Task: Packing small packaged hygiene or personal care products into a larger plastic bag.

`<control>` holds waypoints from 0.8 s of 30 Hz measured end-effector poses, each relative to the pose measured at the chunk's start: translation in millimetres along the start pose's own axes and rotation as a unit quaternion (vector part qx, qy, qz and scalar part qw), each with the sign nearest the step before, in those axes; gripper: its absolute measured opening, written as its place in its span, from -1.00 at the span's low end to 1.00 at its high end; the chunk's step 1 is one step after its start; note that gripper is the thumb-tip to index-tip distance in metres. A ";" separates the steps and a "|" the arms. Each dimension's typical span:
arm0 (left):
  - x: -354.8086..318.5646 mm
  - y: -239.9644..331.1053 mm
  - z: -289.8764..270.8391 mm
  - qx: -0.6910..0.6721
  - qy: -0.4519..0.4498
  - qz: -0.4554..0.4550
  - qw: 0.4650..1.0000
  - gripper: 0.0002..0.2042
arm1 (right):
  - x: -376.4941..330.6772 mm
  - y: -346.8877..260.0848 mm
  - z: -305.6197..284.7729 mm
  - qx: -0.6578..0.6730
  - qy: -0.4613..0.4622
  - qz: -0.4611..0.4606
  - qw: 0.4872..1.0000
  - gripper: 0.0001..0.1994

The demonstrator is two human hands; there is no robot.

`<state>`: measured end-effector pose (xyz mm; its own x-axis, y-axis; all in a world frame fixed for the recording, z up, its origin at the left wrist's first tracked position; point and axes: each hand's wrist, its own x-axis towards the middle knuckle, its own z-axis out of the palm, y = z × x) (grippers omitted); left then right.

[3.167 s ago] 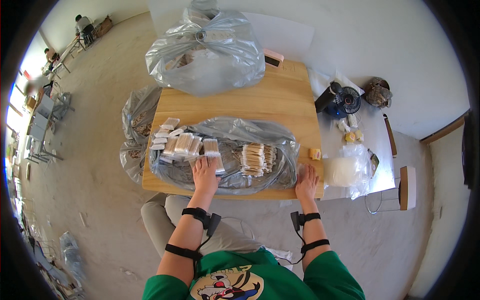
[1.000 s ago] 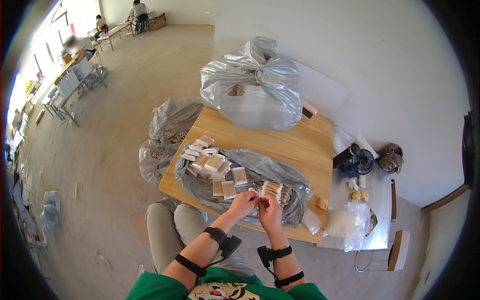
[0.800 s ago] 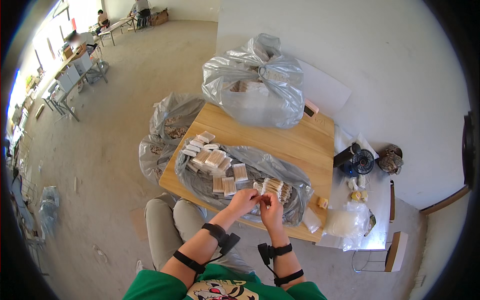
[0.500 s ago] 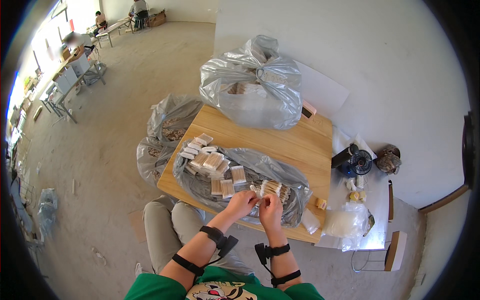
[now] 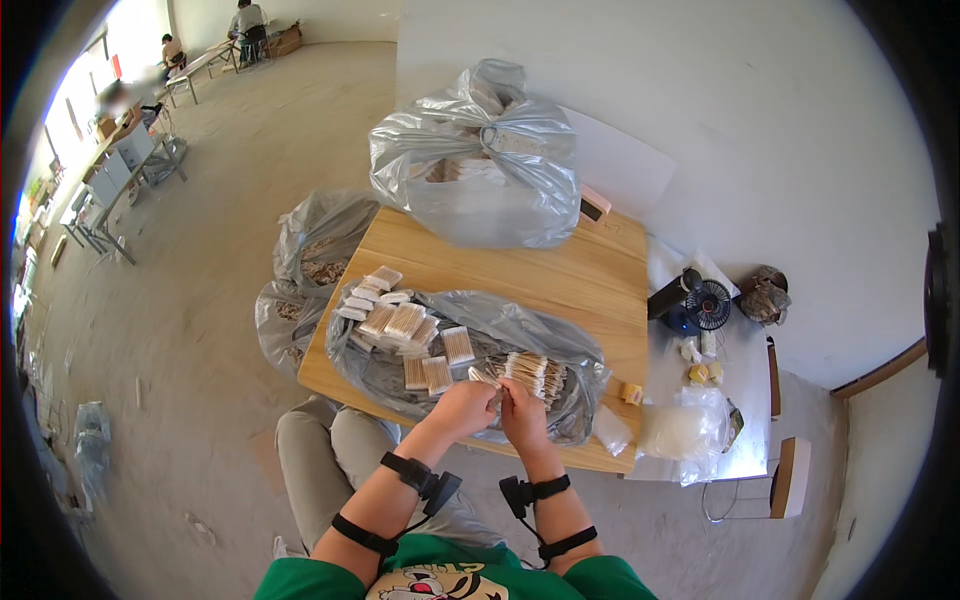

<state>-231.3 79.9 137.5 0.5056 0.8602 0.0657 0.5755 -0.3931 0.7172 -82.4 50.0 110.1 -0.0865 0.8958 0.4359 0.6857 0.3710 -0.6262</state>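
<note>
1. Nearest the camera, two forearms in black straps come up from the lower edge; the left hand (image 5: pixel 462 405) and the right hand (image 5: pixel 522 412) meet just above the near edge of the wooden table (image 5: pixel 590 290), fingers curled together and pinching a small bundle of wooden sticks (image 5: pixel 487 380) between them; the bundle is held just over the flattened grey plastic bag (image 5: pixel 500 325) at the table's front.
2. Touching the fingertips on the right side, a loose heap of sticks (image 5: pixel 535 372) lies on that bag; further left on it sit tidy packed bundles (image 5: pixel 400 322) in rows, light-coloured and close together.
3. Near the table's right front corner lie a small clear packet (image 5: pixel 611 430) and a small yellow block (image 5: pixel 632 393).
4. Beside the table on the right, a white surface carries a puffed clear bag (image 5: pixel 680 432), a small dark fan (image 5: pixel 708 304) and a crumpled brown object (image 5: pixel 764 296).
5. At the table's far end stands a big tied grey bag (image 5: pixel 480 165), full and knotted on top; off the left edge, two open grey sacks (image 5: pixel 315 250) rest on the floor.
6. Far off at top left, people sit at tables (image 5: pixel 215 55).
</note>
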 end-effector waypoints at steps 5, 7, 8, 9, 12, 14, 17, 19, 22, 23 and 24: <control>12.2 -7.0 7.0 -0.046 0.108 0.003 0.993 -0.77 | -16.7 48.1 13.5 0.213 0.106 0.273 0.932 -0.73; 11.4 -25.6 11.3 -0.042 0.203 0.001 0.978 -0.71 | -2.8 24.7 7.8 0.396 0.132 0.348 0.840 -0.73; 12.8 -34.0 15.2 -0.126 0.205 -0.055 0.969 -0.67 | 0.2 19.8 7.0 0.471 0.144 0.353 0.795 -0.74; 16.3 -34.1 15.4 -0.210 0.206 -0.108 0.950 -0.63 | 1.9 20.0 5.3 0.542 0.158 0.355 0.745 -0.74; 18.3 -27.5 19.5 -0.516 0.136 -0.171 0.829 -0.67 | 0.3 16.8 7.5 0.584 0.147 0.350 0.718 -0.77; 20.4 -23.8 17.7 -0.571 0.119 -0.183 0.791 -0.68 | -3.8 24.5 9.6 0.604 0.142 0.347 0.704 -0.76; 22.5 -17.5 14.1 -0.465 0.154 -0.183 0.852 -0.72 | -9.4 42.8 7.0 0.444 0.126 0.341 0.819 -0.79; 20.1 -18.6 8.8 -0.250 0.179 -0.118 0.944 -0.78 | 3.5 26.7 -2.8 0.350 0.132 0.275 0.885 -0.81; 23.2 -18.3 6.8 -0.155 0.169 -0.067 0.971 -0.82 | 24.0 2.6 -1.8 0.380 0.080 0.245 0.888 -0.82; 22.3 -16.8 8.0 -0.155 0.169 -0.067 0.971 -0.82 | 25.6 2.3 -1.9 0.380 0.080 0.245 0.888 -0.82; 22.9 -12.2 8.7 -0.161 0.173 -0.061 0.970 -0.84 | 27.4 4.2 -2.3 0.382 0.064 0.250 0.888 -0.84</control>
<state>-221.1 101.6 124.2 0.1679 0.9735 0.1552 0.3597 -0.2071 0.9098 -80.3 75.6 120.9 0.2063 0.9783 0.0199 -0.0780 0.0367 -0.9963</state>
